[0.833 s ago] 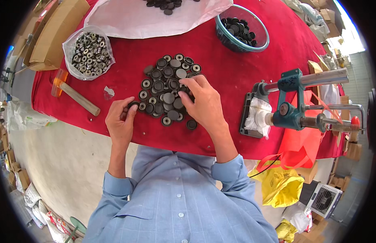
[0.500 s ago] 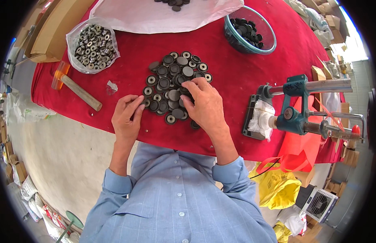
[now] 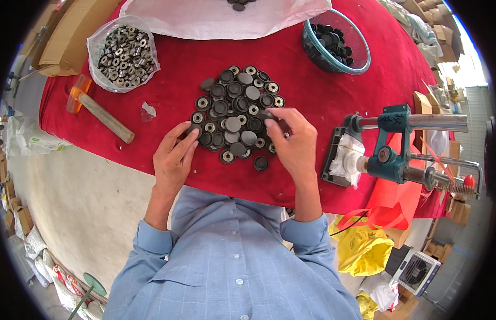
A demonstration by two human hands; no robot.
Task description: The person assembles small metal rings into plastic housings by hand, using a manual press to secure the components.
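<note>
A pile of round black caps [image 3: 233,125], many with a metal ring bearing [image 3: 227,156] seated inside, lies on the red cloth in front of me. Some caps show their smooth face, others their hollow side. At the pile's left edge, my left hand [image 3: 173,154] has its thumb and fingers closed on a black cap [image 3: 193,129]. On the right side, my right hand [image 3: 297,143] pinches another black cap [image 3: 265,114] between thumb and fingers. One cap [image 3: 260,163] rests slightly apart at the near right of the pile.
Loose metal bearings fill a clear plastic bag [image 3: 93,69] at the far left, near an orange-headed mallet [image 3: 106,118]. A glass bowl [image 3: 363,58] of black caps stands far right. A green hand press [image 3: 389,144] occupies the right side. White sheeting [image 3: 221,24] covers the far edge.
My right hand has moved right, from the pile's middle to its right edge, and now pinches a cap there. My left hand stays at the left edge, shifted slightly right.
</note>
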